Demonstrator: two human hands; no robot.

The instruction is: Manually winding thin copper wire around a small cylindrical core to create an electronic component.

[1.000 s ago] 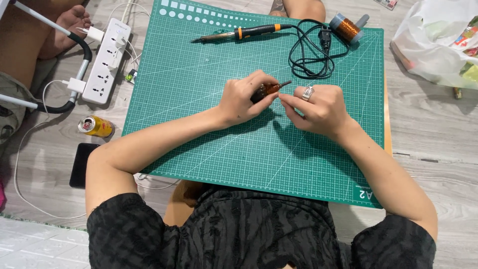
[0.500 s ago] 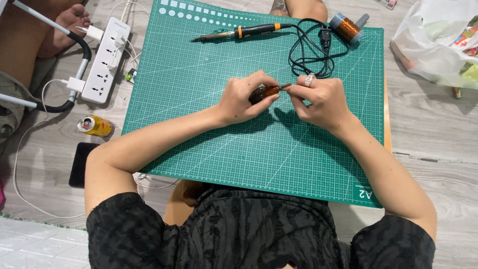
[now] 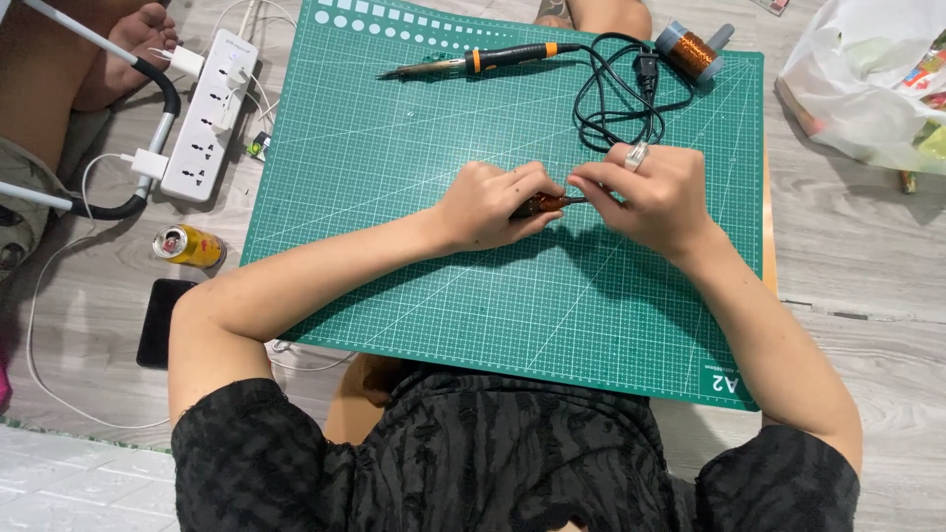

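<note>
Copper-brown, the small wound coil sits mid-mat at twelve o'clock of the torso; left hand pinches it shut; right hand, since shifted closer, grips its three o'clock tip, over the green cutting mat.

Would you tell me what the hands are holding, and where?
A small copper-wound piece: left hand grips its body, right hand pinches its right end.

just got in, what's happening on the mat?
A person sits over a green cutting mat. The left hand grips a small copper-wound piece while the right hand pinches at its end. A soldering iron lies untouched at the mat's far edge, its cord beside a copper wire spool. A power strip sits off the mat.
</note>
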